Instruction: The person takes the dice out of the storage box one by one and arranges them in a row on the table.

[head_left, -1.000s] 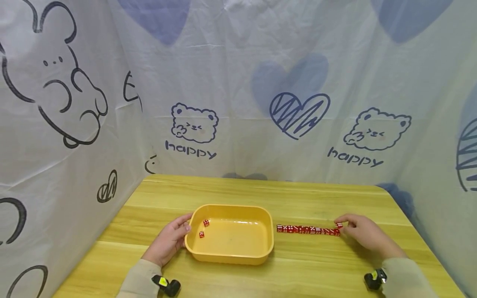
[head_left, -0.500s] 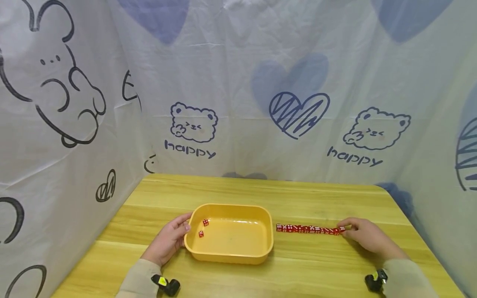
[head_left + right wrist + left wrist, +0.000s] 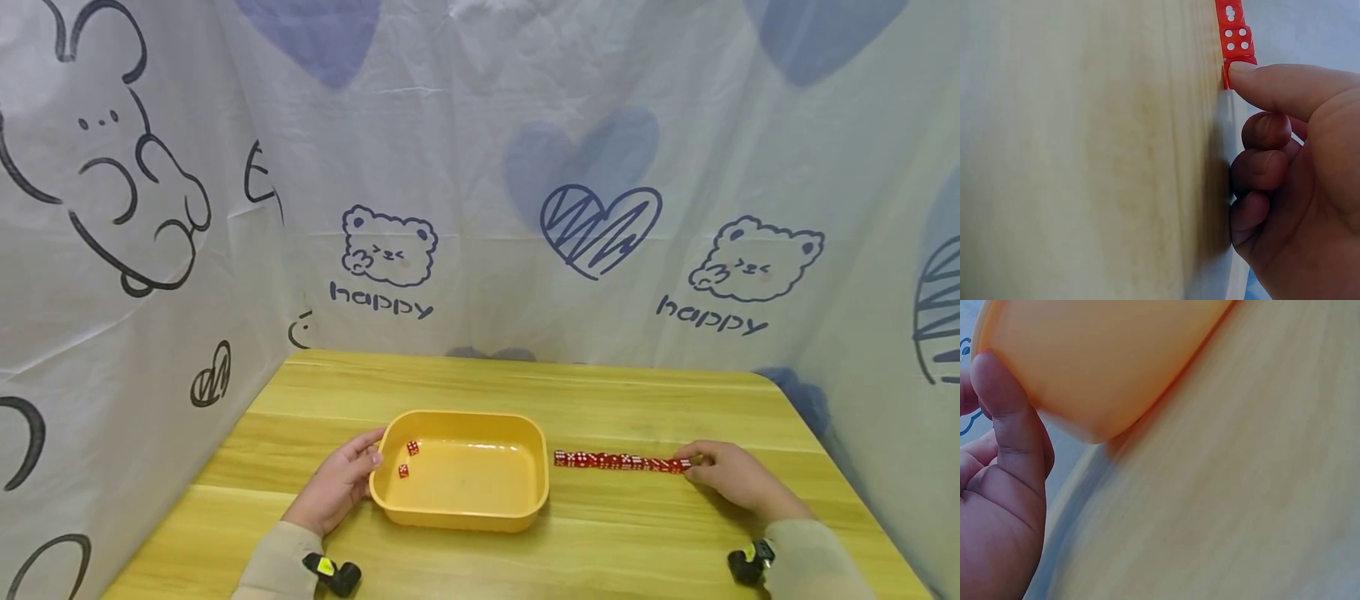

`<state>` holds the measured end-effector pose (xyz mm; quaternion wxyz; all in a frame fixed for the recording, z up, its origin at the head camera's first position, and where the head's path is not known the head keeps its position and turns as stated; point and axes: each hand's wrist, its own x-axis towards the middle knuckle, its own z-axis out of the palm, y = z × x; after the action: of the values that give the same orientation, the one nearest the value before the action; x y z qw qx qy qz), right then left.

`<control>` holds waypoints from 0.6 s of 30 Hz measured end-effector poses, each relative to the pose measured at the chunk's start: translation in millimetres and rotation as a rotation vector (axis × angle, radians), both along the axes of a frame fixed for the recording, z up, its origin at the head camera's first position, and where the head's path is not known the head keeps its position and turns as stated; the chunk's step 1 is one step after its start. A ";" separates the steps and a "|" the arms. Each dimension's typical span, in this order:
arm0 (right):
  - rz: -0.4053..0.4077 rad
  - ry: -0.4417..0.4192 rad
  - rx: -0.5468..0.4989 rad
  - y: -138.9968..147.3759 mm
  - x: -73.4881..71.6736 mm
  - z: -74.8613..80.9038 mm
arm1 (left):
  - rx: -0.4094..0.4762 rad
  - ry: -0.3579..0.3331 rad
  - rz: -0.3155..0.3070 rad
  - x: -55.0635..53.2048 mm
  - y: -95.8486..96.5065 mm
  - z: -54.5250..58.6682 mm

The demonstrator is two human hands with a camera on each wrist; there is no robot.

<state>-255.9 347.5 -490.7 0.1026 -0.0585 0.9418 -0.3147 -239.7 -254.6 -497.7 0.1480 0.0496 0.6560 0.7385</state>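
A yellow plastic tub (image 3: 459, 522) stands on the wooden table, with two red dice (image 3: 412, 448) inside at its left end. My left hand (image 3: 341, 483) grips the tub's left side, the thumb (image 3: 1007, 394) lying against its wall. To the right of the tub runs a straight row of red dice (image 3: 615, 461) with white pips, set side by side. At the row's right end, my right hand (image 3: 738, 481) pinches the last die (image 3: 1227, 80) between thumb and forefinger. That die sits against its neighbour, and the thumb covers much of it. The other right fingers are curled in.
The table (image 3: 600, 550) has a light wood-grain top. Behind it and along both sides hangs a white cloth (image 3: 480, 308) printed with hearts and cartoon bears. Each wrist wears a small black camera, such as the left camera (image 3: 333, 573).
My right hand has lowered a tilted die from above the row's right end, and it now lines up with the others. The left hand and the tub have stayed put.
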 end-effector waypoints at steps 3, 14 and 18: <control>0.001 0.000 0.003 -0.2 0.2 -0.1 | -0.001 0.002 0.003 -0.3 -0.1 -0.4; -0.001 -0.024 -0.034 -6.2 4.6 5.3 | -0.023 -0.003 0.001 0.2 -1.4 -1.7; -0.004 -0.017 -0.049 -6.9 6.2 7.9 | -0.019 -0.003 -0.007 -0.8 -0.9 -1.8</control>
<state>-249.7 340.6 -482.8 0.1084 -0.0564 0.9330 -0.3385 -240.4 -255.4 -499.5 0.1523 0.0493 0.6625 0.7318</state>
